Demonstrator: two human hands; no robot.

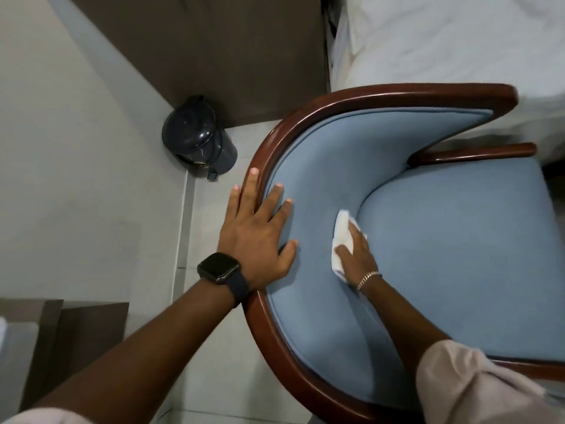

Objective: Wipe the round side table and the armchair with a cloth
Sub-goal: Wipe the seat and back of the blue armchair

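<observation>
View from above of the armchair point(428, 240), which stands on the tiled floor point(91, 179) just beside a bed point(443, 41); a dark pedal bin point(198, 139) stands near its back. The left hand point(260, 234), a watch point(218, 267) at its wrist, lies flat with fingers straight and spread, resting across the wooden rim point(293, 123) and the top of the blue back padding point(321, 166), gripping nothing; it appears to brace the chair. The right hand point(356, 249), with a bracelet point(368, 278) at the wrist, presses the white cloth point(341, 237) with fairly straight fingers against the lower back padding, at the crease where it meets the seat cushion point(458, 255). Progress, as a judgement: the armchair is being wiped, the stroke low on the inner back; no mark shows which parts are done, so the seat, rim and arms may remain. The round side table is not in view; whether it has been wiped cannot be told.
</observation>
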